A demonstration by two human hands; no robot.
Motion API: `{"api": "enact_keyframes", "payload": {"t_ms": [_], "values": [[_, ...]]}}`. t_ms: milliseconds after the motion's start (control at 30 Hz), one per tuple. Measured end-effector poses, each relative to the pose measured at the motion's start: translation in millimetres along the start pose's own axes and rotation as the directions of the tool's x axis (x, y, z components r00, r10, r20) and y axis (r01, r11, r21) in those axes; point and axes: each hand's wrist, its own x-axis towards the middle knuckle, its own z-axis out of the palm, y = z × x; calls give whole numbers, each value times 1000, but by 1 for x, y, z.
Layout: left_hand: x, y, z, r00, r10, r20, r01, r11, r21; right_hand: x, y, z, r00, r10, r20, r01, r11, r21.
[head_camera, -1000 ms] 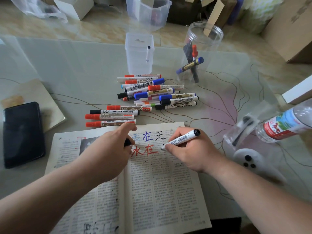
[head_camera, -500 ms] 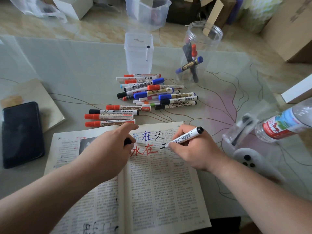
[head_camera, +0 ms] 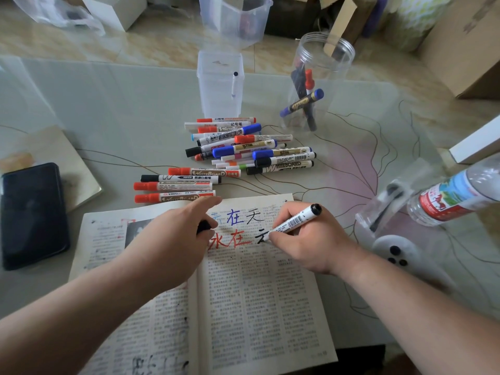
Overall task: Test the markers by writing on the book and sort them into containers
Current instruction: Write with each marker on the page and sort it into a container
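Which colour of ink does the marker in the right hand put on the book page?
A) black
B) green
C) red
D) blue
A: the right hand grips the marker with its tip on the black strokes on the book, just right of the red characters.
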Motion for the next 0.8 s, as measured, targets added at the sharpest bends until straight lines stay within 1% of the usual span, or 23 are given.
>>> {"api": "enact_keyframes", "payload": {"t_ms": [167,333,467,567,600,667,733,800], "values": [[0,0,-1,1000,7,-8,-7,1000,4,2,1,-3,999,23,-22,-24,999,-42],[0,-1,-1,1000,10,-10,-10,1000,10,4,5,-7,998,44,-36,-43,999,5],[-1,1,-1,999,26,-20,-26,1000,3,4,5,-7,999,24,-21,-25,1000,-9],[-2,2,-1,998,49,-29,-49,999,-23,5,3,-9,998,58,23,-57,998,-19],[-2,3,-1,998,51,-26,-52,998,-40,6,1,-10,997,74,30,-74,997,16],[-3,3,-2,999,50,-13,-51,995,-90,6,-4,-15,997,74,28,-78,978,191],[-5,4,-2,999,45,0,-45,990,-135,4,-12,-19,999,38,21,-43,921,388],[-6,7,-2,999,37,9,-35,981,-188,-1,-22,-21,999,-27,22,11,857,515]]}}
